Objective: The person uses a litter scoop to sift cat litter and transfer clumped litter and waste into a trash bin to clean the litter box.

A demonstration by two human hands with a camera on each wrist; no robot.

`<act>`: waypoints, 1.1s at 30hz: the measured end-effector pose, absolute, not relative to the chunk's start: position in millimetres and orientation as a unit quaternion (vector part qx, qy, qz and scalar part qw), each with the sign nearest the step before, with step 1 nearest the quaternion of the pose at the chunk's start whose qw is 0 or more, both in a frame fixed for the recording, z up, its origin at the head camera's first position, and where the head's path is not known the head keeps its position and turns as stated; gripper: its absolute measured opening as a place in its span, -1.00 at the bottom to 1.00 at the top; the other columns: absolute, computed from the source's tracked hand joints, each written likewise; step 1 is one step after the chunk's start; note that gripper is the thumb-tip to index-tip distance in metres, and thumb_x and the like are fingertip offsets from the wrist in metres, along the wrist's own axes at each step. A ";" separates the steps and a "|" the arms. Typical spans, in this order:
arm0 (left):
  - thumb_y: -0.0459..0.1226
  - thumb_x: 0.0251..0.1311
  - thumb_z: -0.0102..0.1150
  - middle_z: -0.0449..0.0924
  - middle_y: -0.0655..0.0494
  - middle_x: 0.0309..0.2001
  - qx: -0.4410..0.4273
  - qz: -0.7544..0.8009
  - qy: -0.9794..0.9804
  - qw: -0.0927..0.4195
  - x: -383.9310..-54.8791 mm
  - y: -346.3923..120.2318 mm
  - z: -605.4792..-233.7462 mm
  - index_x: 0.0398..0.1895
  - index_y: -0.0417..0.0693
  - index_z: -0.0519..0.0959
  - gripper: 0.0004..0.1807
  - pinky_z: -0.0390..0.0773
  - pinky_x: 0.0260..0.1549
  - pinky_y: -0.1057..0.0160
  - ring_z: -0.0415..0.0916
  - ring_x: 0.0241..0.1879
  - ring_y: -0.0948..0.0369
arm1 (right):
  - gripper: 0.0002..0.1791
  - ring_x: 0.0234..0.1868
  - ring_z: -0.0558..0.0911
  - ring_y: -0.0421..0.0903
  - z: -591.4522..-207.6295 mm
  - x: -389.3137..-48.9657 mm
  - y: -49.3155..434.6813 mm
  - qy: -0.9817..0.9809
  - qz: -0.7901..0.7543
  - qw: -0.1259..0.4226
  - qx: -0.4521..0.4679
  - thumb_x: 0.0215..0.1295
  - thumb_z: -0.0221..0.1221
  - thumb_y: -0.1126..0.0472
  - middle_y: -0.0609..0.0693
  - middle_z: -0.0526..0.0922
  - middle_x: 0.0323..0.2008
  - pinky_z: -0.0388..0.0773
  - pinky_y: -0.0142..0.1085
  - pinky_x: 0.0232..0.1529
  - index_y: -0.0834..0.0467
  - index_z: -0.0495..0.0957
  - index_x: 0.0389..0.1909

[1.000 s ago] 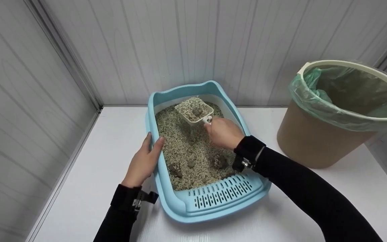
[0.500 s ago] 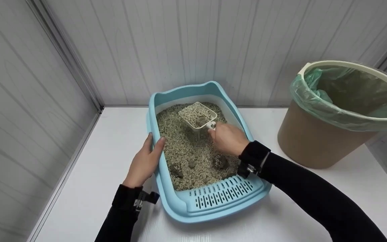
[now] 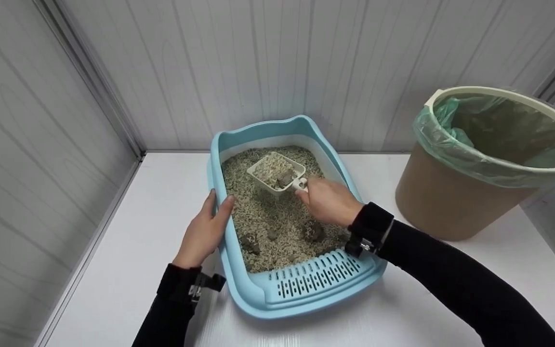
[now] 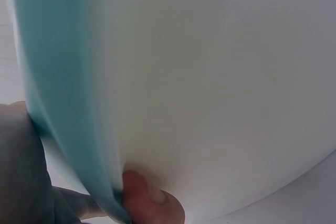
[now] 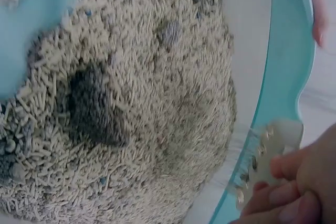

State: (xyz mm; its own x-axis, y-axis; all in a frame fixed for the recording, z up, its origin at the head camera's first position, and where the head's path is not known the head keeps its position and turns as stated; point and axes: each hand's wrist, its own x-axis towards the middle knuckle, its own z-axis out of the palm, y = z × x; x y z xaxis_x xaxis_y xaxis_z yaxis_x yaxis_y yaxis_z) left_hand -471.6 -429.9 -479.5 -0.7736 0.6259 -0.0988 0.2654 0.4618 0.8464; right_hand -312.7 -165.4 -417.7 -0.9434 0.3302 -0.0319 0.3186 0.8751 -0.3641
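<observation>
A light-blue litter box (image 3: 306, 307) full of pale pellet litter (image 3: 270, 214) stands in the middle of the head view. My left hand (image 3: 204, 236) grips its left rim, thumb on the inner side and fingers outside. Over the far half of the litter, my right hand (image 3: 331, 200) holds a whitish litter scoop (image 3: 299, 183) by its handle. Loose pellets and a dark clump (image 3: 284, 179) lie in the scoop. Fine streaks hang beneath its slots in the right wrist view, like falling litter. Darker clumps (image 3: 313, 232) sit in the near part of the litter.
A tan trash bin (image 3: 455, 202) lined with a green bag (image 3: 455, 142) stands right of the box. White panel walls (image 3: 277, 62) rise behind and at both sides. Slots (image 3: 318, 277) cut through the box's front ledge. White tabletop (image 3: 157, 193) shows around it.
The scoop has shifted back and forth and ends nearer the person; its heap of pellets has shrunk, leaving the dark clump more exposed. My left hand stays on the rim.
</observation>
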 end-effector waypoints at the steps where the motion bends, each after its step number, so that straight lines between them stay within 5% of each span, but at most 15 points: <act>1: 0.59 0.50 -0.22 0.21 -0.47 0.65 0.268 0.444 0.830 0.203 -471.6 -429.9 -479.4 0.88 -0.03 -0.15 0.23 0.65 0.13 -0.28 0.65 0.25 -0.27 | -0.60 -0.39 0.56 0.03 -416.6 -312.2 -165.1 -0.969 0.185 0.017 -0.162 0.83 0.03 -0.04 -0.01 0.48 -0.40 0.65 0.02 -0.24 0.23 0.52 -0.11; 6: 0.60 0.49 -0.23 0.18 -0.45 0.68 0.267 0.443 0.830 0.208 -471.7 -429.9 -479.0 0.88 -0.01 -0.16 0.23 0.66 0.15 -0.29 0.63 0.30 -0.28 | -0.60 -0.45 0.50 0.03 -414.5 -310.2 -160.8 -0.969 0.170 0.048 -0.175 0.83 0.02 0.00 0.00 0.41 -0.46 0.60 0.05 -0.29 0.26 0.51 -0.14; 11: 0.60 0.50 -0.24 0.18 -0.45 0.68 0.265 0.444 0.830 0.209 -471.7 -430.1 -477.8 0.88 -0.01 -0.16 0.23 0.67 0.12 -0.29 0.64 0.27 -0.28 | -0.55 -0.38 0.56 0.03 -410.8 -307.5 -162.1 -0.967 0.191 0.001 -0.167 0.83 0.00 -0.08 0.02 0.50 -0.37 0.64 0.01 -0.25 0.27 0.54 0.01; 17: 0.57 0.53 -0.21 0.18 -0.46 0.67 0.271 0.449 0.826 0.205 -471.5 -429.1 -478.5 0.88 -0.04 -0.15 0.21 0.65 0.16 -0.33 0.61 0.32 -0.30 | -0.56 -0.40 0.53 0.03 -409.6 -307.9 -159.0 -0.967 0.182 0.022 -0.175 0.83 0.02 -0.06 0.03 0.48 -0.38 0.60 0.02 -0.25 0.28 0.56 -0.02; 21: 0.59 0.51 -0.22 0.22 -0.45 0.65 0.270 0.445 0.829 0.206 -471.1 -428.3 -477.9 0.88 -0.01 -0.15 0.21 0.69 0.04 -0.23 0.68 0.20 -0.24 | -0.46 -0.34 0.59 0.03 -407.9 -304.7 -158.7 -0.966 0.194 -0.015 -0.170 0.83 0.01 -0.11 0.03 0.53 -0.32 0.66 0.03 -0.16 0.35 0.54 0.22; 27: 0.59 0.51 -0.24 0.27 -0.46 0.62 0.271 0.441 0.830 0.206 -471.3 -428.8 -477.1 0.88 0.00 -0.17 0.22 0.69 -0.04 -0.13 0.70 0.11 -0.19 | -0.52 -0.35 0.62 0.08 -407.9 -300.9 -155.9 -0.969 0.174 -0.003 -0.173 0.83 0.02 -0.07 0.09 0.58 -0.33 0.67 0.07 -0.18 0.33 0.56 0.10; 33: 0.60 0.50 -0.24 0.26 -0.46 0.63 0.270 0.441 0.831 0.205 -471.2 -428.7 -476.4 0.88 0.00 -0.16 0.22 0.70 -0.06 -0.14 0.71 0.08 -0.19 | -0.40 -0.16 0.71 0.17 -407.7 -298.9 -157.9 -0.971 0.167 -0.015 -0.171 0.83 0.00 -0.12 0.18 0.68 -0.17 0.71 0.12 0.00 0.39 0.53 0.30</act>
